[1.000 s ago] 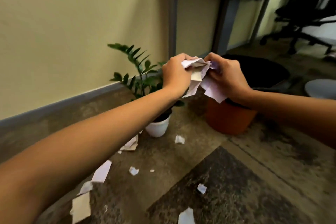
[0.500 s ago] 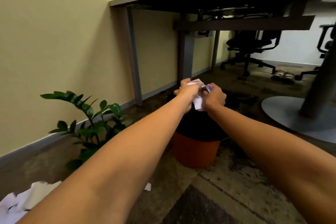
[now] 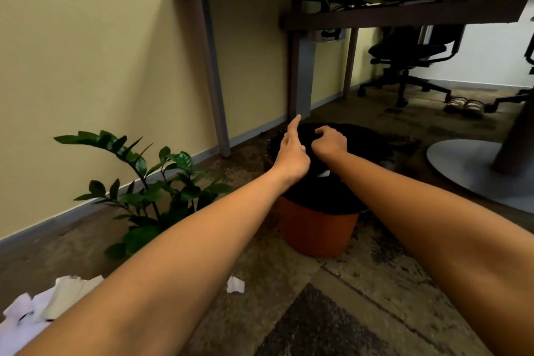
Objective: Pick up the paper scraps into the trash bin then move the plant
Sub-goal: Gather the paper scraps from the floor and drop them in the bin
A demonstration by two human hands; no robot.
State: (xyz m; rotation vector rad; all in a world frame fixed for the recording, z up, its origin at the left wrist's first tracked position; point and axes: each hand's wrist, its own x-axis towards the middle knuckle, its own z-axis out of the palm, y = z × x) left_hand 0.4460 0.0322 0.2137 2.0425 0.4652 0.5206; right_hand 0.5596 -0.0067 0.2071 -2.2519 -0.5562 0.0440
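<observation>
Lying nearest, bottom-left: torn white paper scraps [image 3: 34,306] on the floor, plus one small white scrap [image 3: 235,285] further right. Green leafy plant [image 3: 150,182] stands by the wall, just left of the round orange trash bin w/ black liner [image 3: 318,231]. Both hands hover over the bin's mouth: left hand [image 3: 291,150] fingers straight, right hand [image 3: 329,143] fingers loosely curled, neither holding anything (a white bit [image 3: 323,173] shows inside). Black office chair [image 3: 404,58] far back.

Left hand [image 3: 291,153], right hand [image 3: 329,144] above trash bin [image 3: 318,230]
</observation>
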